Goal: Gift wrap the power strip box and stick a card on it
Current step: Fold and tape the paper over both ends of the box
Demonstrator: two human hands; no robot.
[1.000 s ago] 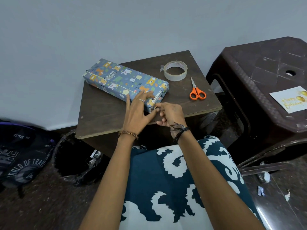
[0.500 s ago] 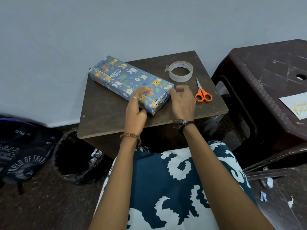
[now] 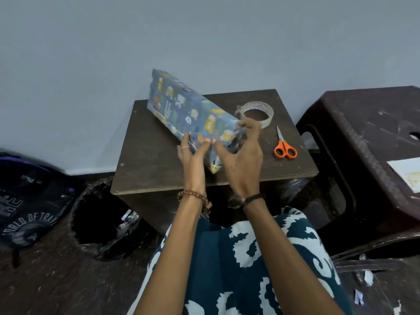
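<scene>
Wrapped box [image 3: 186, 110], tilted w/ far end raised above table [image 3: 154, 160]. L hand [image 3: 193, 155] & R hand [image 3: 241, 155] both grip its near end. Tape [image 3: 256, 110], scissors [image 3: 284, 146] beside.

— What have you got there?

— The wrapped box [image 3: 193, 114], gripped at its near end by my left hand [image 3: 193, 160] and my right hand [image 3: 241, 160], tilted above the small wooden table [image 3: 159, 160].

— And around it?

— A tape roll [image 3: 256, 112] and orange scissors [image 3: 284, 146] lie on the table to my right. A card [image 3: 406, 173] sits on the brown plastic stool [image 3: 363, 133].
</scene>
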